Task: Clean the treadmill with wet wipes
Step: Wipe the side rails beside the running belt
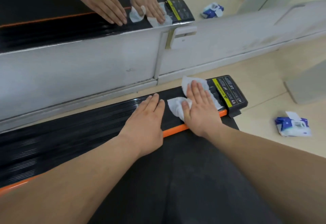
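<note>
Pressing a crumpled wet wipe onto the ribbed edge of the treadmill, the right hand has straight fingers held together. The left hand lies flat beside it, likewise. Off on the floor, the wipe pack shows a sheet poking out.

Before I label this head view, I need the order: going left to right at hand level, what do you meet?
Left hand flat on the black ribbed treadmill rail → right hand pressing the crumpled white wet wipe → black end cap with yellow warning label → blue-and-white wipes pack.
</note>
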